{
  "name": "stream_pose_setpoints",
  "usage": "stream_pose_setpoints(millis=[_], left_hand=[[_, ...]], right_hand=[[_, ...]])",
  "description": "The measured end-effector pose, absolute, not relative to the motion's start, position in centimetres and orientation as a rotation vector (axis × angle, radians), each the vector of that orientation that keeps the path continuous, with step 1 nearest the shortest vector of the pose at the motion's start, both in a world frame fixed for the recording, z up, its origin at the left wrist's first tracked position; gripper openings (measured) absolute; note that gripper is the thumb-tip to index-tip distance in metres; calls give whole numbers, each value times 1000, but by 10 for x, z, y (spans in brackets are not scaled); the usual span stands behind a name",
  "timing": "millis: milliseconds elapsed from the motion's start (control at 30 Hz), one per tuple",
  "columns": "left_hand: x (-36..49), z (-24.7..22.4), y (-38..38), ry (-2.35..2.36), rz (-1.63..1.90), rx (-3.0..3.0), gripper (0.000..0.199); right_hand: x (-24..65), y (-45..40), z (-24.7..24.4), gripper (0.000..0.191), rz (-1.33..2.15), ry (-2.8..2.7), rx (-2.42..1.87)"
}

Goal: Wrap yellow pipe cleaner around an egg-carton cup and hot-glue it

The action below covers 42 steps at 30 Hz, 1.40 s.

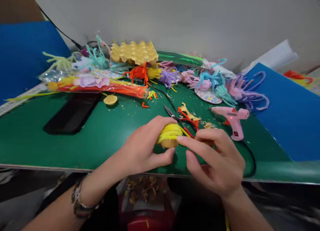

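Note:
My left hand (142, 149) grips a small tan egg-carton cup (168, 143) between thumb and fingers, above the front part of the green table. Several turns of fuzzy yellow pipe cleaner (170, 132) wrap around the cup, leaving its lower edge bare. With its index fingertip, my right hand (216, 159) presses on the wraps. A loose length of the pipe cleaner runs from the cup towards its curled fingers, which partly hide it. Just behind the hands lie open scissors (183, 119) with red and black handles, beside torn carton scraps (190, 111).
A pink glue gun (233, 117) with a lit light and black cord lies on the right. On the left are a black phone (72, 114) and another carton cup (110, 99). Pipe-cleaner bundles (100, 86) and an egg carton (135, 52) line the back. Blue panels (287, 117) flank the table.

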<state>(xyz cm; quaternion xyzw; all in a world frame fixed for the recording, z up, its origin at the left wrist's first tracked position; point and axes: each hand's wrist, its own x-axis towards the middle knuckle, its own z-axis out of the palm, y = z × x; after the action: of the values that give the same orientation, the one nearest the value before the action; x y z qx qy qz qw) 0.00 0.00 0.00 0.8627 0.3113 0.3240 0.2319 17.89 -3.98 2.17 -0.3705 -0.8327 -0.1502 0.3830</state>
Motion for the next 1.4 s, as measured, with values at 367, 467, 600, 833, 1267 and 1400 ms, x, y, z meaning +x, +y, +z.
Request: stream_pose_setpoints(millis=[367,467,600,833,1267,1400], left_hand=[[4,-1,2,819,886,2343,36],[4,-2,2,805,888,2321,35],[4,-2,2,809,878,2323,34],[4,-3,1,847,919,2363,34],[5,-2,1,913,1010,2412,32],[6,-2,1,939,994,2367,33]], right_hand=[[181,-36,15,13,-756,-2149,-852],[180,-36,16,12,-882,-2143,-823],[178,-37,15,17,-927,-2138,-833],[178,-36,12,21,-944,-2136,-838],[177,-35,12,22,-459,-2051,-933],[174,-34,12,25,-135,-1874,-949]])
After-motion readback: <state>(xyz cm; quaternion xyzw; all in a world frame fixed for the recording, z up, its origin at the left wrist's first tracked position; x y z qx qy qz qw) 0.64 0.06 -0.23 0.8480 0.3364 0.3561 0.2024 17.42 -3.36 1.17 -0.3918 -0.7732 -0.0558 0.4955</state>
